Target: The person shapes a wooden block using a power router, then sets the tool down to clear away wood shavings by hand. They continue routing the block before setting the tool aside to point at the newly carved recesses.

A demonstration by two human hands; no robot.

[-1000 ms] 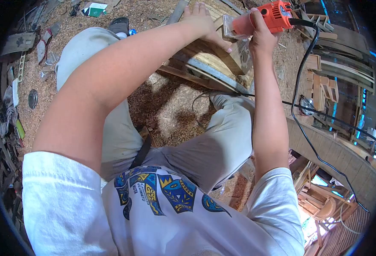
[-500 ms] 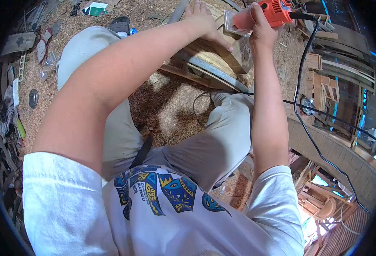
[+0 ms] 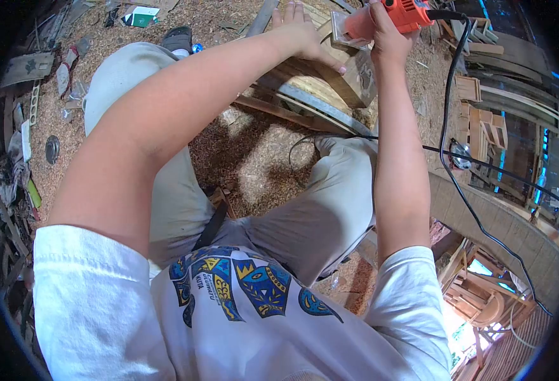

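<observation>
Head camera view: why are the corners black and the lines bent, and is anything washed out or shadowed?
Head view: a fisheye lens leaves black corners and bends the low wall at right; daylight washes out the gap at bottom right; soft shadow lies on the sawdust between the legs; the orange tool in the right hand is cut by the top edge.

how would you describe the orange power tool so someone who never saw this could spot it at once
At the top of the view lies a wooden workpiece with the left hand flat on it. Just beside that, the right hand grips the orange power tool. It is the only bright orange thing there, and a black cord trails from it.
</observation>
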